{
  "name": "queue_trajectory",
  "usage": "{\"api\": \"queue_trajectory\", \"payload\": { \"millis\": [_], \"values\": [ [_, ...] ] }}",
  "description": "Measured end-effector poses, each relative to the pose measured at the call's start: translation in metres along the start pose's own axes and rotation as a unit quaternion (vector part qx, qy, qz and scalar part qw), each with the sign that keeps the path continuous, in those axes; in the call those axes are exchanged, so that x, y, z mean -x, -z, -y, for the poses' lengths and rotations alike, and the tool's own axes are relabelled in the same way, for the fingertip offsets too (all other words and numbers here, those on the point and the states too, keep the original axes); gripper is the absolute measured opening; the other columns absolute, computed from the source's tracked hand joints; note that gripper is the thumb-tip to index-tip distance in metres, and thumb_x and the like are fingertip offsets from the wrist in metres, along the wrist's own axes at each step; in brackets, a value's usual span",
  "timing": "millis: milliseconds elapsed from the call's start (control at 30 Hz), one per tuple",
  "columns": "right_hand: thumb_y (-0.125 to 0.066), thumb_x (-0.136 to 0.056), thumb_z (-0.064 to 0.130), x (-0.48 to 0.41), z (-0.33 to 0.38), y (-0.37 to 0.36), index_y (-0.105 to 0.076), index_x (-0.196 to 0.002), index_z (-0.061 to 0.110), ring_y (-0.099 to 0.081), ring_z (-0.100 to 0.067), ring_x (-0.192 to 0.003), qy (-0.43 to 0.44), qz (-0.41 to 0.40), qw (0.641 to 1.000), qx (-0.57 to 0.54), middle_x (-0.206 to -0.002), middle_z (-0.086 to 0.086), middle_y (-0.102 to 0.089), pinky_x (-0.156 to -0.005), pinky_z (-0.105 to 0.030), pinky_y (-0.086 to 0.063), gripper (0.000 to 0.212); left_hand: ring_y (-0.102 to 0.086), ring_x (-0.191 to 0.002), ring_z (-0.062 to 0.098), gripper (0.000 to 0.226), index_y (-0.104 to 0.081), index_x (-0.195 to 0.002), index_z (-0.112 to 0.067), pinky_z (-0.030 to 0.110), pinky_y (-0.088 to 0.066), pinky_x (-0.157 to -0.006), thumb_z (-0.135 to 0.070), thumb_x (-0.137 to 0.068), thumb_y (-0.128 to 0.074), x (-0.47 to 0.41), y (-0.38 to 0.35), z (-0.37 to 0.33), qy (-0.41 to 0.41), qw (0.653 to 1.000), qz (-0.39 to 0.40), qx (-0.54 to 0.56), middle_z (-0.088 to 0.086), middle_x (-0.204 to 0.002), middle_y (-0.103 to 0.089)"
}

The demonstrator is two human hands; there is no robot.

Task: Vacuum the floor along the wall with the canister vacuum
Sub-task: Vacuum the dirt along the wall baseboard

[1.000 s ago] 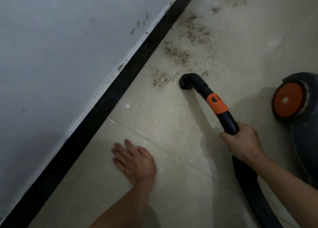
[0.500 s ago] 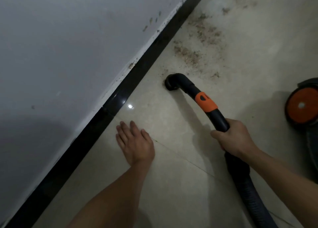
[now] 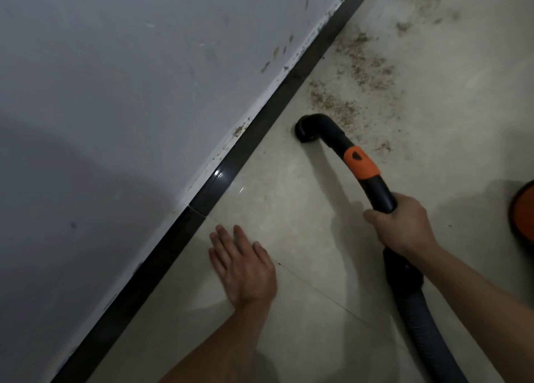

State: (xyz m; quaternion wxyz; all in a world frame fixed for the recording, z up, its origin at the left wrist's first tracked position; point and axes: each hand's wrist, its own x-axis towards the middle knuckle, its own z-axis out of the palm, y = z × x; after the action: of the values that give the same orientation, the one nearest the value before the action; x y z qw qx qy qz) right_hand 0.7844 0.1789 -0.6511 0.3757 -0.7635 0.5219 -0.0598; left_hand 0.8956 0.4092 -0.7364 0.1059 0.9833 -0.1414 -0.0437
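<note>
Underfoot, the floor [image 3: 303,209] is glossy cream tile, smooth and faintly mottled, crossed by a thin grout line [image 3: 332,299] that runs out from the baseboard [image 3: 231,163]. The baseboard is a dark, polished strip with one bright glint, set at the foot of a matte grey-white wall [image 3: 115,94] whose lower edge is chipped and flecked. A gritty scatter of brown crumbs [image 3: 361,65] lies on the tile just off the baseboard's far stretch.

The vacuum's wand [image 3: 378,189] is a smooth, black, curved tube with an orange collar [image 3: 361,166]. Its hooked nozzle [image 3: 306,128] points down at the tile a little out from the baseboard, at the near edge of the crumbs. Behind the grip it becomes a ribbed, flexible hose [image 3: 427,333]. Well away from the baseboard, an orange disc on the canister [image 3: 523,209] shows only in part.

The right hand [image 3: 404,226] is wrapped round the wand below the collar, fingers curled fully about it. The left hand [image 3: 242,267] is spread palm down over the tile close by the baseboard, fingers straight and holding nothing. Whether it presses on the floor I cannot tell.
</note>
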Motion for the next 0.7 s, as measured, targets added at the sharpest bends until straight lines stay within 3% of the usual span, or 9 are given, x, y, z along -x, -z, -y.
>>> {"api": "queue_trajectory", "payload": {
  "millis": [133,233,400,533,700],
  "values": [
    [-0.073,-0.07,0.016,0.006,0.009,-0.009,-0.059,-0.072,0.017,-0.055,-0.013,-0.037,0.002,0.053,0.998,-0.024,-0.052,-0.003,-0.06,-0.036,-0.024,-0.041,0.014,-0.024,-0.143,0.038,0.059,-0.045,-0.14,-0.004,0.051,-0.019,-0.116,-0.034,-0.092,-0.029,0.001,0.001,0.001,0.0,1.0,-0.001,-0.003,0.024,-0.152,-0.031],
    [-0.073,-0.07,0.013,0.024,-0.003,-0.009,-0.059,-0.07,0.017,-0.051,-0.012,-0.035,0.007,0.098,0.995,-0.014,-0.047,-0.001,-0.057,-0.036,-0.028,-0.043,0.014,-0.023,-0.144,0.037,0.059,-0.042,-0.142,-0.006,0.051,-0.018,-0.117,-0.035,-0.093,-0.028,0.0,0.001,0.0,-0.001,1.0,0.007,-0.009,0.023,-0.153,-0.029],
    [-0.073,-0.073,0.015,-0.012,0.022,-0.014,-0.059,-0.072,0.018,-0.055,-0.019,-0.039,-0.001,0.04,0.999,-0.028,-0.054,-0.008,-0.061,-0.042,-0.026,-0.043,0.014,-0.026,-0.142,0.038,0.058,-0.046,-0.139,-0.005,0.051,-0.019,-0.116,-0.033,-0.092,-0.029,-0.001,0.002,-0.001,0.004,1.0,0.003,-0.003,0.024,-0.151,-0.032],
    [-0.072,-0.072,0.014,-0.007,0.04,-0.031,-0.059,-0.074,0.017,-0.056,-0.025,-0.042,-0.001,0.073,0.995,-0.068,-0.056,-0.012,-0.062,-0.044,-0.033,-0.049,0.013,-0.025,-0.143,0.037,0.059,-0.046,-0.14,-0.005,0.05,-0.017,-0.116,-0.034,-0.092,-0.028,-0.001,0.002,-0.001,0.005,1.0,0.004,-0.008,0.024,-0.151,-0.033],
    [-0.074,-0.066,0.015,0.058,0.008,-0.032,-0.062,-0.071,0.017,-0.054,-0.004,-0.041,0.019,0.156,0.987,-0.016,-0.05,0.003,-0.06,-0.041,-0.022,-0.041,0.013,-0.023,-0.144,0.036,0.059,-0.043,-0.142,-0.006,0.05,-0.018,-0.117,-0.034,-0.093,-0.027,0.0,0.003,-0.001,0.007,1.0,0.008,-0.009,0.023,-0.153,-0.03]
  ]
}}
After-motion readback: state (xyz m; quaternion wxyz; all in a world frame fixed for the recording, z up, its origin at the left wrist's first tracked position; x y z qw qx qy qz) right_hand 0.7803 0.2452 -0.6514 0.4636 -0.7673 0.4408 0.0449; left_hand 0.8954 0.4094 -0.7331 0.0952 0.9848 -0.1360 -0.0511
